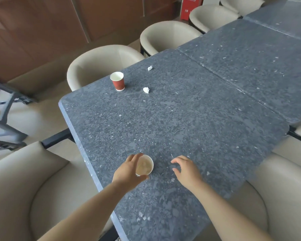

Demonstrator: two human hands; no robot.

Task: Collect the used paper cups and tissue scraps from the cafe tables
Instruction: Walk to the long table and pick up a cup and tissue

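On the near part of the dark speckled table (181,122), my left hand (129,171) wraps around a paper cup (145,166) seen from above, with crumpled tissue inside it. My right hand (185,168) hovers just right of that cup, fingers spread and holding nothing. Farther away, near the table's far left edge, a red paper cup (118,81) stands upright with a white inside. A crumpled tissue scrap (146,90) lies right of it. A smaller tissue scrap (150,67) lies beyond, close to the far edge.
Beige tub chairs surround the table: one at near left (24,188), one at near right (276,197), several along the far side (101,63). A second table (250,58) joins on the right. A dark metal frame (2,119) stands at left, a red box (191,7) at the back.
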